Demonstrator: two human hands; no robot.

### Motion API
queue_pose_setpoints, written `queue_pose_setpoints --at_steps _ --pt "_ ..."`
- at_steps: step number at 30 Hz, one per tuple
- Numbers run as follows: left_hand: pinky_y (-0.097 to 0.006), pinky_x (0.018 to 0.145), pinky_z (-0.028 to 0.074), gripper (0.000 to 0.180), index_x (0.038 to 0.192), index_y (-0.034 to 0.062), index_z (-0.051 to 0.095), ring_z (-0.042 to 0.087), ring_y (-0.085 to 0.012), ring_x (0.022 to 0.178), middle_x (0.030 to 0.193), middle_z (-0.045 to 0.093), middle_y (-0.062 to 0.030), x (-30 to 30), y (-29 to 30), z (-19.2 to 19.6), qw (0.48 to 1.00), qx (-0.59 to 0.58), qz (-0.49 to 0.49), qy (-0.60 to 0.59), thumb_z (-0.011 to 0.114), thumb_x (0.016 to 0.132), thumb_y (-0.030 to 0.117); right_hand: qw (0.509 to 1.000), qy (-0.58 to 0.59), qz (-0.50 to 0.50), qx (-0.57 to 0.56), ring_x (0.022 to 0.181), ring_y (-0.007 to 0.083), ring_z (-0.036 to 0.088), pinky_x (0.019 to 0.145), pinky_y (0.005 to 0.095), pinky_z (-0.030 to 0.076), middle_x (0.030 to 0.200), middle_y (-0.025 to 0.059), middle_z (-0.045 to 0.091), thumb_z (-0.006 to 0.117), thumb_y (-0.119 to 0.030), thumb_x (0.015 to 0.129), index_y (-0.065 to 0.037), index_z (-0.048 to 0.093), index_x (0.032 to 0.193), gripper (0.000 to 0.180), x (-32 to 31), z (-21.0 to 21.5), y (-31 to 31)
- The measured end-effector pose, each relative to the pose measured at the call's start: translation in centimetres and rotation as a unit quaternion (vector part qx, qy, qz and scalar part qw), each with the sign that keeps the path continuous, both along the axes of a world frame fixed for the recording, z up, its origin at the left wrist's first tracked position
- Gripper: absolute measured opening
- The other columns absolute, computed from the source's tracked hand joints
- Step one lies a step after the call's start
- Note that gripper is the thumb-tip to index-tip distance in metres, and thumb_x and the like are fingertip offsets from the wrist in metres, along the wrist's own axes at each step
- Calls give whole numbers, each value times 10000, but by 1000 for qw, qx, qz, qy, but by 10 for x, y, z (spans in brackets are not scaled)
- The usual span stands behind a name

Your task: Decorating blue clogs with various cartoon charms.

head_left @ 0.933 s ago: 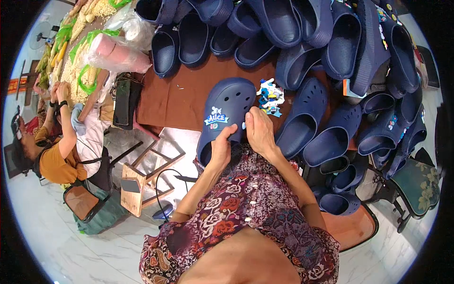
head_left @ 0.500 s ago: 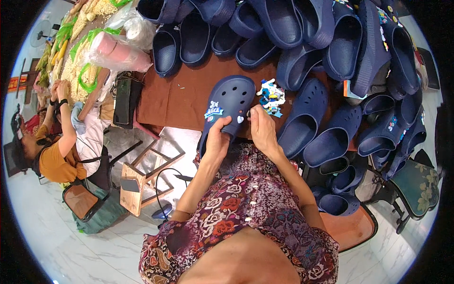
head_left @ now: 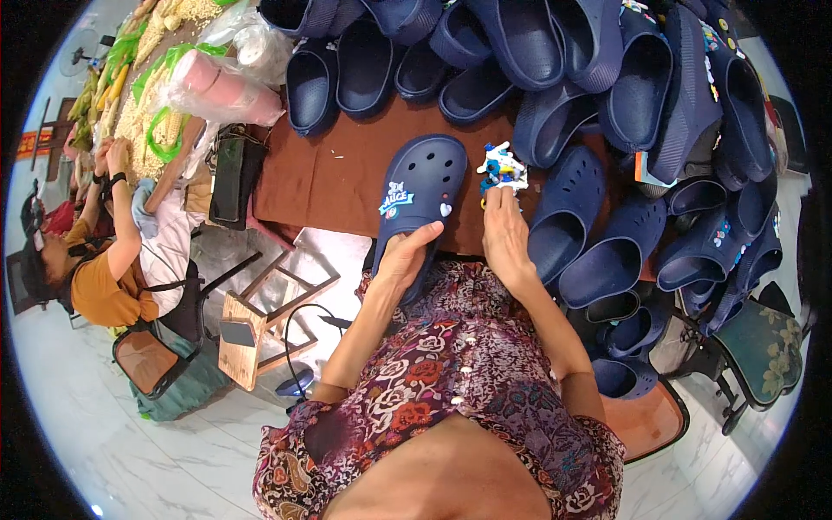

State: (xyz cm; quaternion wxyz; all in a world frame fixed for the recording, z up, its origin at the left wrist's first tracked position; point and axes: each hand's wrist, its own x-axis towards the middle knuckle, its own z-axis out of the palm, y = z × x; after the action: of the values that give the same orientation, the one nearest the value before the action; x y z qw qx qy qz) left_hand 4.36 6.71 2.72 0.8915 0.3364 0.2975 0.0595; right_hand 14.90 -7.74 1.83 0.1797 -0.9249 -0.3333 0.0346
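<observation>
My left hand grips a navy foam clog by its opening, thumb across the top, toe pointing away from me. A blue-and-white banner charm is fixed on the clog's left side, and a small white heart charm on its right. To the right, a small heap of white, blue and yellow shoe charms lies on the brown cloth. At the heap's near edge my right hand has its fingers drawn together, pointing down; whatever is between the fingertips is hidden.
Many navy clogs line the far side of the brown-covered table, with more piled at the right. A pink bottle in plastic stands far left. Another person sits at left beside corn. A wooden stool stands below.
My right hand has moved off the clog, right to the heap of charms. My left thumb has shifted right across the clog, which stays in that hand.
</observation>
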Motion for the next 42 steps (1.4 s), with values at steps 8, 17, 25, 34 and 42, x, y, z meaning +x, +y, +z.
queue_pose_setpoints --at_steps 8,17,25,34,42 --pt "-297 1041 349 529 1256 -34 509 519 -172 1152 1222 579 -88 -2 -4 -2 996 12 36 77 746 818 145 994 58 -42 77 882 423 578 726 488 486 1032 215 477 627 -5 831 4 455 1067 292 1 13 -2" --pt "-272 921 427 400 1166 -40 565 575 -129 1014 1132 627 -83 -4 -27 7 988 104 100 61 697 886 212 950 212 -43 225 729 358 597 627 456 466 803 146 552 646 -336 895 -32 500 867 339 -22 22 24" --pt "-255 830 441 332 1094 -42 599 585 -98 922 1042 652 -68 -11 -29 12 982 130 99 97 658 915 231 962 224 -39 151 659 359 596 572 467 454 749 157 570 573 -378 934 -30 480 844 371 -23 23 33" --pt "-246 783 425 268 1024 -31 627 559 -80 873 1002 647 -48 -16 -33 4 980 124 125 92 652 911 211 985 74 9 158 701 374 592 594 456 490 772 184 544 518 -244 954 -23 477 865 242 -30 12 33" --pt "-234 752 410 241 939 -19 649 537 -64 819 916 638 -15 -14 -36 7 978 136 128 96 658 907 220 972 116 28 204 732 395 558 638 468 459 790 202 514 486 -167 967 -5 444 887 186 -29 8 28"
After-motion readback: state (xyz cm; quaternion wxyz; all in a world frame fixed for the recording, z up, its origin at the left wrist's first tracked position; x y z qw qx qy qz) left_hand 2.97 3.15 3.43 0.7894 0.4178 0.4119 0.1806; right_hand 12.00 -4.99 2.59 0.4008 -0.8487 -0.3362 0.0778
